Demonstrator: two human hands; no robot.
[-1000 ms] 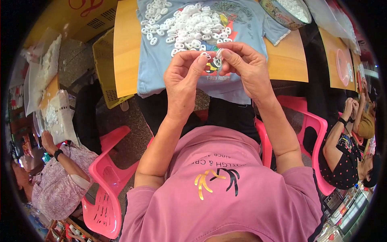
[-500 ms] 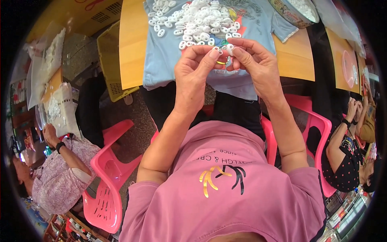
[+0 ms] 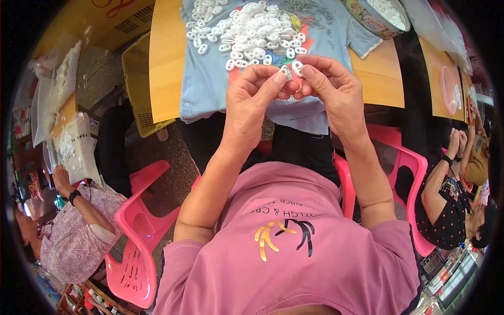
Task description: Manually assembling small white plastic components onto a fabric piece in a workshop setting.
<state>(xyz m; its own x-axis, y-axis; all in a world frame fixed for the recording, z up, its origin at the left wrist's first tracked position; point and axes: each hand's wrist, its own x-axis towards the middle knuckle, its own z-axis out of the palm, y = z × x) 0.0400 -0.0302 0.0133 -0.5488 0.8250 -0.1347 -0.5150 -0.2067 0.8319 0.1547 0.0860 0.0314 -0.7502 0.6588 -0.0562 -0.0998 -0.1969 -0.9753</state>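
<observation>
At the far left we see a seated co-worker in a purple-and-white patterned shirt point(image 3: 79, 233), then a glossy pink plastic chair point(image 3: 131, 270) and a yellow perforated plastic crate point(image 3: 137, 86). Next we find a pale wooden table point(image 3: 167, 68), over which a light blue printed cloth garment point(image 3: 202, 86) is spread. On it lies a heap of small white oval two-holed pieces point(image 3: 254, 31). Just on the near side of this heap, we observe the left hand point(image 3: 248, 97), its thumb and fingers pinching a small white piece with dark marks point(image 3: 286, 72). Close beside it, we note a white two-holed oval piece point(image 3: 297, 68), pinched between thumb and fingers of the right hand point(image 3: 336, 92); whether the two pieces touch, we cannot tell. Farther right we see a round patterned container point(image 3: 378, 18) holding white pieces, and a round pink dish point(image 3: 450, 89).
</observation>
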